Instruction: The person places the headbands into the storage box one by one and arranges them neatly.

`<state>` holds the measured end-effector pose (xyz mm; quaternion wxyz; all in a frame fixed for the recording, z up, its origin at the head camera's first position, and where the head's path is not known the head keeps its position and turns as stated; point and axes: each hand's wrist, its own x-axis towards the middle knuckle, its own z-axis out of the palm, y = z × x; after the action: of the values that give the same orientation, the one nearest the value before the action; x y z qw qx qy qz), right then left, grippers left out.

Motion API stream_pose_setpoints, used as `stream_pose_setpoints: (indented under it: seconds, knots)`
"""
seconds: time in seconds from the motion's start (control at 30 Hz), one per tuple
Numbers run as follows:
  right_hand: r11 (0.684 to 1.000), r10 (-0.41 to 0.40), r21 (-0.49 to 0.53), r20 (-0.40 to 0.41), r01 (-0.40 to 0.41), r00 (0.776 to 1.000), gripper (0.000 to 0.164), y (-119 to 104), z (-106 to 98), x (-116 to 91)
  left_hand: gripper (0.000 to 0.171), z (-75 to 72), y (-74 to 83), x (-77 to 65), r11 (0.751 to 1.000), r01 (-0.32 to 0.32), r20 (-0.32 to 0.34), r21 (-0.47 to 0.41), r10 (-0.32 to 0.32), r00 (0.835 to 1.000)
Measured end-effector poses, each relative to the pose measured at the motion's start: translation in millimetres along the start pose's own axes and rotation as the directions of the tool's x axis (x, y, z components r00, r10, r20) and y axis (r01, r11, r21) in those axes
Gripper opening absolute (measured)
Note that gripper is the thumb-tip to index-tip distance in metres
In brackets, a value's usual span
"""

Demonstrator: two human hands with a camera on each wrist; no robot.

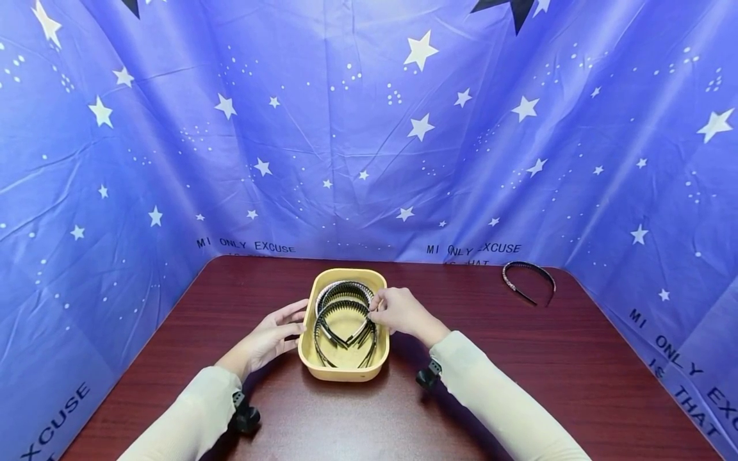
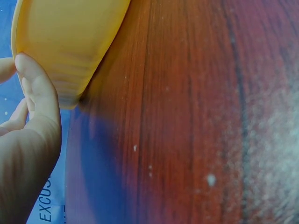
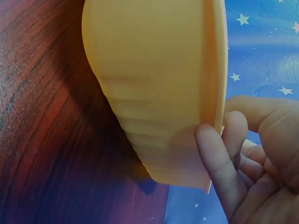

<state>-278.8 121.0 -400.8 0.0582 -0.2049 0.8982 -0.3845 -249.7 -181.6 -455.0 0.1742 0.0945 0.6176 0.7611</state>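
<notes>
A pale yellow plastic bin (image 1: 344,374) stands on the table, with several toothed headbands (image 1: 344,308) overlapping inside it, mostly black and one with a silvery edge. My left hand (image 1: 271,336) rests against the bin's left side, fingers spread and fairly straight, their tips right at the rim. Over the right rim reaches my right hand (image 1: 403,314), its thumb and index finger pinching the side of a headband inside the bin. In the right wrist view another finger (image 3: 215,161) lies along the bin's outer wall, and the headbands are hidden behind that wall.
Another headband (image 1: 529,264), dark with a glittery side, lies at the table's far right corner. The dark red wooden table (image 1: 461,384) is enclosed by a blue star-printed curtain (image 1: 369,141) at the back and both sides.
</notes>
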Motion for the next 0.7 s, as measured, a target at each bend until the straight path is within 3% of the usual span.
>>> stream_pose_setpoints:
  seconds: [0.7]
  knots:
    - [0.992,-0.028,0.123,-0.033,0.032,0.999,0.01,4.4,-5.8,-5.0,0.071,-0.2,0.3,0.0,1.0,-0.002,0.003,-0.006,0.002,1.0]
